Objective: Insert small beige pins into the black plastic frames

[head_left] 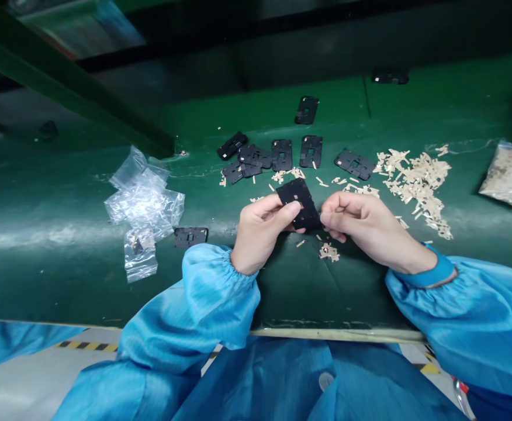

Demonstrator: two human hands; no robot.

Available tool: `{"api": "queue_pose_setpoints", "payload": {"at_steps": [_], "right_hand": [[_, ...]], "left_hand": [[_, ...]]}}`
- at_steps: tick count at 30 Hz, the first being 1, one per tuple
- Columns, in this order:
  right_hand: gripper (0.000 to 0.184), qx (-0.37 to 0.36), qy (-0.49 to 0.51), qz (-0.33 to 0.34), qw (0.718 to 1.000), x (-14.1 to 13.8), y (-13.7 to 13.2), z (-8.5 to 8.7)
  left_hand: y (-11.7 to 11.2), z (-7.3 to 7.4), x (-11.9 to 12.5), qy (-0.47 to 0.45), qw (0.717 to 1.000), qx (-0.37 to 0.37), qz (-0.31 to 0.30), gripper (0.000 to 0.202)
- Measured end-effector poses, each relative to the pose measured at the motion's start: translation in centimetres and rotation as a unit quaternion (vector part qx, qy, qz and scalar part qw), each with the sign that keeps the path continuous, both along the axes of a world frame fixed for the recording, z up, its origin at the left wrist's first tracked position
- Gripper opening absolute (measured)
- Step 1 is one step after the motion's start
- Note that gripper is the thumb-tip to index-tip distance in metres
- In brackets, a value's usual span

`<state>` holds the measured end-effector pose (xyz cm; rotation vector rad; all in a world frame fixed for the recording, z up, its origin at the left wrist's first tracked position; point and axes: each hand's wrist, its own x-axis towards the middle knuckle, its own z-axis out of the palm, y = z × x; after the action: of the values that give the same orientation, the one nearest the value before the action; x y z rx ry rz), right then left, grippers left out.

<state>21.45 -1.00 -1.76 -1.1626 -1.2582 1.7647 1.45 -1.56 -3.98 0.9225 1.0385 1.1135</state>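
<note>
My left hand (262,231) grips a thin black plastic plate (298,202) with small cutouts, thumb on its face and fingers behind. At the plate's right edge, my right hand (359,225) has its thumb and index finger pinched together. Whatever those fingertips hold, if anything, is too small to make out. Just below the plate, a little cluster of beige pieces (329,252) lies on the green tabletop (221,292). More black plates (282,155) of the same kind lie beyond my hands, some of them overlapping.
A heap of beige pieces (422,181) spreads to the right, with a filled clear bag (511,174) past it. Crumpled clear plastic bags (144,199) lie left, near a single black plate (190,237). A green beam (76,88) slants across the upper left.
</note>
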Motion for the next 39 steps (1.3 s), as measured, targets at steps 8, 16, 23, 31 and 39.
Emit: {"api": "queue_pose_setpoints", "payload": {"at_steps": [8, 16, 23, 31, 39], "right_hand": [[0.025, -0.006, 0.012, 0.013, 1.000, -0.02, -0.08, -0.22], [0.028, -0.003, 0.003, 0.016, 1.000, -0.05, -0.04, -0.03], [0.025, -0.023, 0.002, 0.019, 1.000, -0.17, -0.05, -0.01], [0.021, -0.065, 0.029, 0.027, 0.997, -0.02, -0.05, 0.06], [0.027, -0.065, 0.021, 0.050, 0.996, 0.16, -0.04, 0.22]], "left_hand": [[0.03, 0.08, -0.01, 0.002, 1.000, -0.016, -0.016, 0.028], [0.07, 0.01, 0.08, 0.008, 1.000, -0.025, -0.014, 0.029], [0.06, 0.05, 0.10, 0.000, 1.000, -0.020, -0.017, 0.025], [0.03, -0.08, 0.05, 0.006, 0.999, -0.029, -0.020, 0.030], [0.09, 0.22, -0.07, -0.017, 0.998, -0.050, -0.031, 0.030]]}}
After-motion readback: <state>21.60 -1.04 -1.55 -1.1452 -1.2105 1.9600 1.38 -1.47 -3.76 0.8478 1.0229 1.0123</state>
